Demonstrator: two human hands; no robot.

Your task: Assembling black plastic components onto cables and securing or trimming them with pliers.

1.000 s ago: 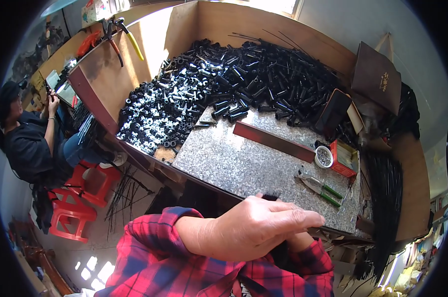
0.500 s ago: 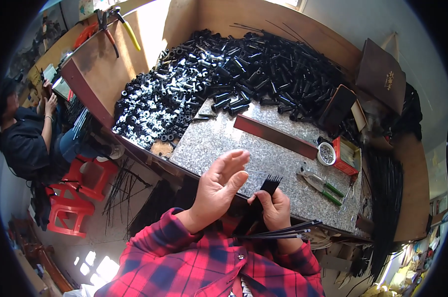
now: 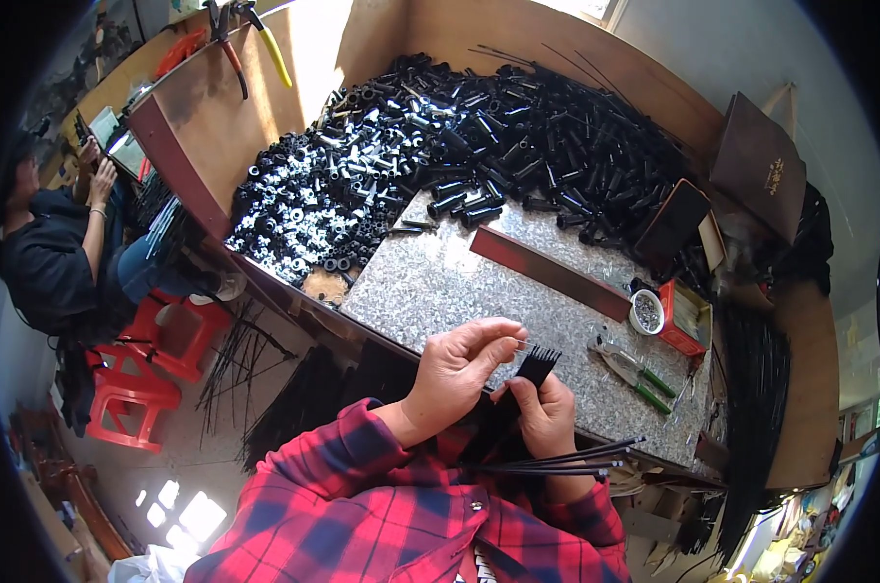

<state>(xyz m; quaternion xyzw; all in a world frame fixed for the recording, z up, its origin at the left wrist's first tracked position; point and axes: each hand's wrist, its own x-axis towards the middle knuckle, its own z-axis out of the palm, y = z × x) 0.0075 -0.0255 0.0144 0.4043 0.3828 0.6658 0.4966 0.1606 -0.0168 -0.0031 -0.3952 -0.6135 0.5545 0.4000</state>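
Note:
Over the near edge of the speckled stone slab (image 3: 411, 287), my right hand (image 3: 545, 418) grips a flat black bundle of thin strips (image 3: 538, 366). Narrow prongs or strip ends stand up along its top. Close beside it, my left hand (image 3: 459, 374) is closed, thumb and forefinger pinching thin pale wires (image 3: 524, 342) that reach toward those ends. Several long thin black rods (image 3: 576, 456) lie across my right wrist. The lower part of the bundle is dark and partly hidden behind my hands.
Behind the slab rises a heap of black tubular parts (image 3: 498, 136). On the slab are a reddish-brown bar (image 3: 552, 274), a white cup of small metal bits (image 3: 646, 312), a red box (image 3: 683, 325) and green-handled pliers (image 3: 636, 377). A co-worker (image 3: 56, 243) sits left near red stools (image 3: 134, 403).
My left hand has moved right, toward the bundle, and its spread fingers have closed to a pinch on the wires. My right hand keeps its grip; the view has shifted slightly.

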